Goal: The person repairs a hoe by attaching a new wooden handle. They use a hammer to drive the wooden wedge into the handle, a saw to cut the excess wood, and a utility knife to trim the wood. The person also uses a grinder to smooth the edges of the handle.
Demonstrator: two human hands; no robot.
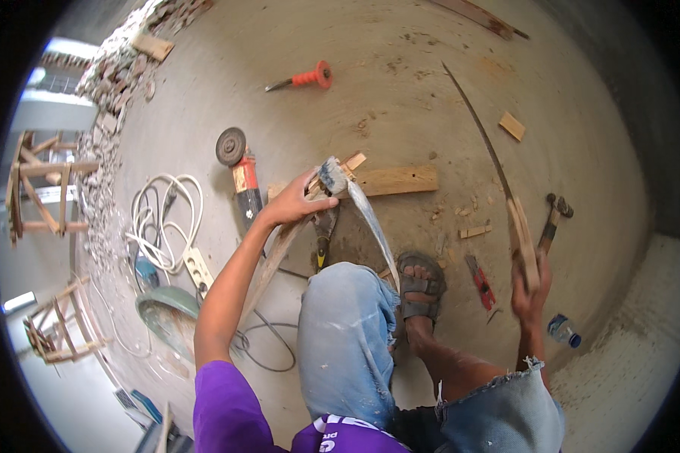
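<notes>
Left hand [295, 202] clamped round wood strip [279, 244], 11 o'clock of knee [345, 309]. Right hand [530, 294] apart, 3 o'clock, gripping handle [523, 241] of long blade [481, 124]. Best: brace wood firmly, left hand off blade line.

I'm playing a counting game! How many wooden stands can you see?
2. The upper stand is near the picture's left edge; the lower stand is below it, also at the left. More could be hidden beyond the edge.
</notes>
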